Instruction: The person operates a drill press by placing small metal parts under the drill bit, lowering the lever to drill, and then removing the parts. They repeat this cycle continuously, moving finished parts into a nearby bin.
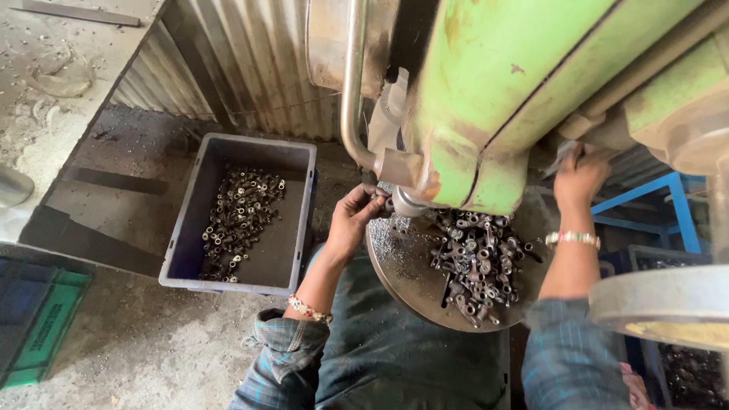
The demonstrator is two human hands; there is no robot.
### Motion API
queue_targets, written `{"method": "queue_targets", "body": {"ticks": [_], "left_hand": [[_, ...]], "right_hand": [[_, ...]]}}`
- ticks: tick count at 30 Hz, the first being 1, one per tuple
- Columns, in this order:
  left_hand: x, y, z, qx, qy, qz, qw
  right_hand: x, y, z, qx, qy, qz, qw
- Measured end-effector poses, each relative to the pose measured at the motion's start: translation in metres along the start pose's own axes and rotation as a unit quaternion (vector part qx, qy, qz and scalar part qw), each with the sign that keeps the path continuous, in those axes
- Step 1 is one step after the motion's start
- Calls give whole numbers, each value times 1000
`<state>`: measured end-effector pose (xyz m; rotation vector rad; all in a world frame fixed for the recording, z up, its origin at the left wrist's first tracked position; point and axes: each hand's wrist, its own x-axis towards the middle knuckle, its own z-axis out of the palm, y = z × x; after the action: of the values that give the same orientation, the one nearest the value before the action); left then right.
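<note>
My left hand (pixel 355 216) reaches under the green machine (pixel 493 99), fingers closed on a small metal part at the silver spindle tip (pixel 406 203). My right hand (pixel 581 176) is raised on the machine's right side, gripping a grey metal lever (pixel 560 158). Between my arms, a round steel table (pixel 402 281) carries a heap of small dark metal fittings (pixel 474 262) and fine shavings. Both wrists wear bracelets.
A grey plastic bin (pixel 292 228) with several similar fittings sits on the floor at left. A green crate (pixel 38 323) lies at far left. A blue metal frame (pixel 676 201) and another bin of parts (pixel 687 372) are at right. Corrugated sheet wall behind.
</note>
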<state>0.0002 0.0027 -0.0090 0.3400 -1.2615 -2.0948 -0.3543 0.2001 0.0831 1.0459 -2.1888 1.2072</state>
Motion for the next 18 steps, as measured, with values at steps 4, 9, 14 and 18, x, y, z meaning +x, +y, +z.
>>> {"method": "queue_targets", "body": {"ticks": [4, 9, 14, 18], "left_hand": [[2, 3, -2, -3, -16, -15, 1000], [0, 2, 2, 4, 15, 7, 1000], [-8, 1, 2, 115, 130, 125, 977], [-14, 4, 7, 148, 251, 27, 956]], "right_hand": [[60, -3, 18, -38, 43, -98, 993], [21, -16, -1, -26, -4, -25, 999], [-95, -20, -38, 243, 9, 209, 947], [-141, 20, -71, -64, -85, 39, 994]]}}
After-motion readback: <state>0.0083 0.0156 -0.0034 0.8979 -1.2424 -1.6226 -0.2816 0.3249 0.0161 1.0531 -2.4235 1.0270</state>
